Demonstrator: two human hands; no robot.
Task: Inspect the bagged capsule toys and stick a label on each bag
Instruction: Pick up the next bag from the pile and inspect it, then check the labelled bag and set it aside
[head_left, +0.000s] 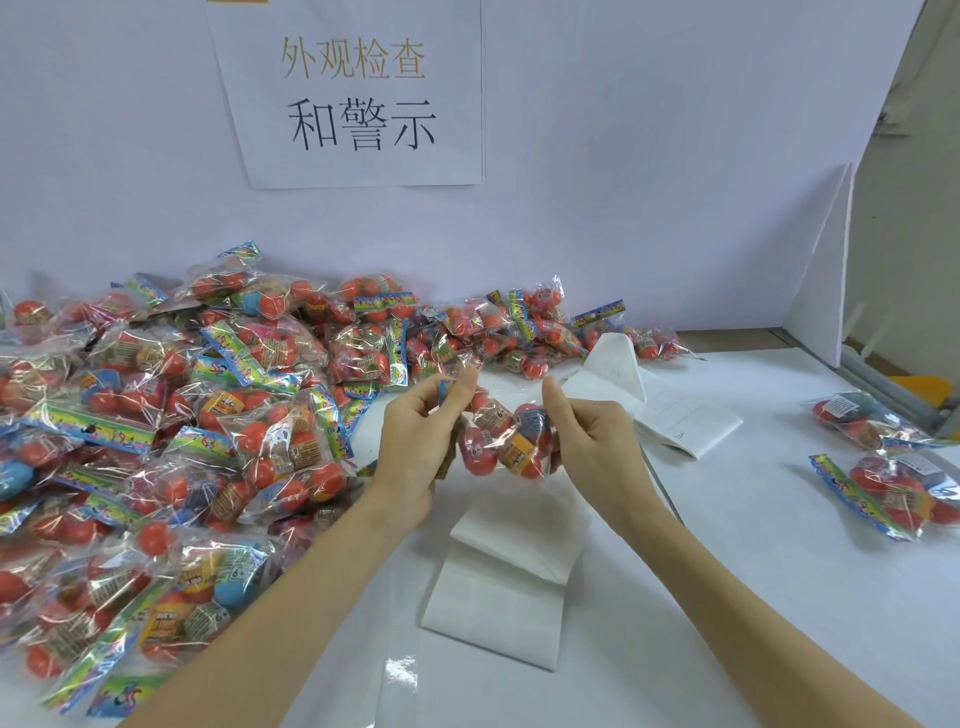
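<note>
Now | bag (501, 441) held above table (727, 545), between both hands | left hand (415, 441) pinches header edge, right hand (592, 436) grips far end | likely light, crinkly, slippery film; capsules shift, so hold by edges | pile (182, 415) left.

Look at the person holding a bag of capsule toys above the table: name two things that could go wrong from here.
1. The clear crinkly bag of red capsule toys, held up between left hand and right hand, might slip.
2. The two finished-looking bags lie far right while the big unsorted heap of bags spreads toward the white label sheets; piles could mix.
</note>
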